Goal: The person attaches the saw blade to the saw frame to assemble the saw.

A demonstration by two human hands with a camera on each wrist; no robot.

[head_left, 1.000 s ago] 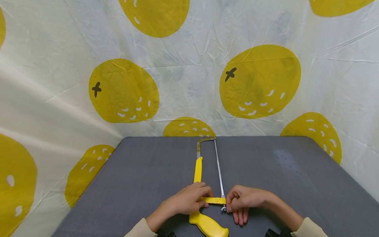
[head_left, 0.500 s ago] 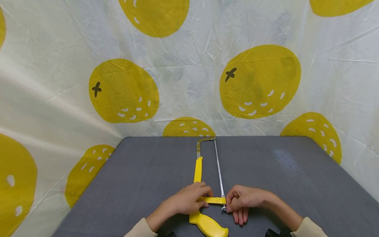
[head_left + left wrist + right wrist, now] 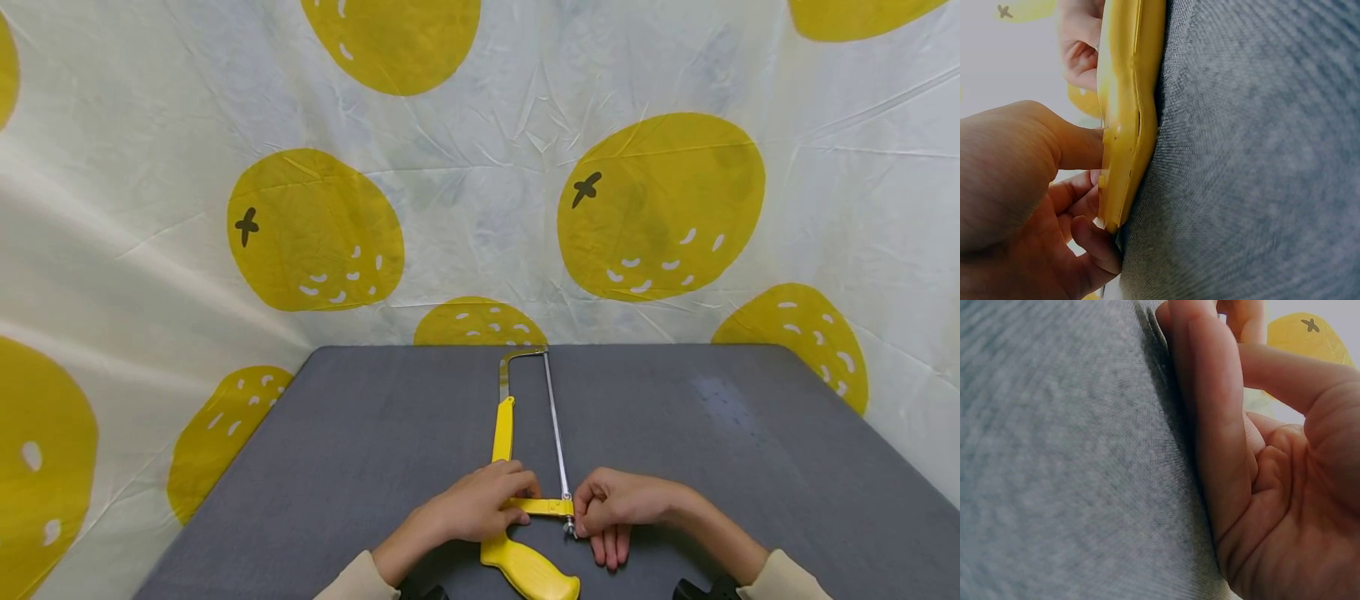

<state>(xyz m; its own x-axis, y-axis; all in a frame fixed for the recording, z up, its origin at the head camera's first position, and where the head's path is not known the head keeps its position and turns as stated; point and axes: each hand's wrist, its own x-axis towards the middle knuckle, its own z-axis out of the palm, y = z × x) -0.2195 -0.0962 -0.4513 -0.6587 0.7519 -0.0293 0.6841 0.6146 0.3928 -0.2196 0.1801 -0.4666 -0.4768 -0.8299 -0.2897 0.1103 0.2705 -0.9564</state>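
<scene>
A yellow hacksaw (image 3: 529,567) lies flat on the grey table, its handle toward me. Its thin silver blade (image 3: 555,425) runs along the right side, away to the far edge. My left hand (image 3: 483,502) grips the yellow frame just ahead of the handle; in the left wrist view the thumb (image 3: 1079,147) lies against the yellow plastic. At the blade's near end, a small metal wing nut (image 3: 569,529) sticks out below the yellow crossbar (image 3: 543,507). My right hand (image 3: 626,504) pinches at this wing nut with thumb and forefinger, its other fingers resting on the table.
The grey cloth-covered table (image 3: 375,417) reaches back to a pale curtain (image 3: 480,225) printed with yellow fruit shapes. More of that curtain hangs at the left and right. The hacksaw's far end reaches the table's back edge.
The wing nut shows at a slightly different angle, turned a little at my right fingertips. Both hands and the hacksaw stay in place; the head view shifts very slightly.
</scene>
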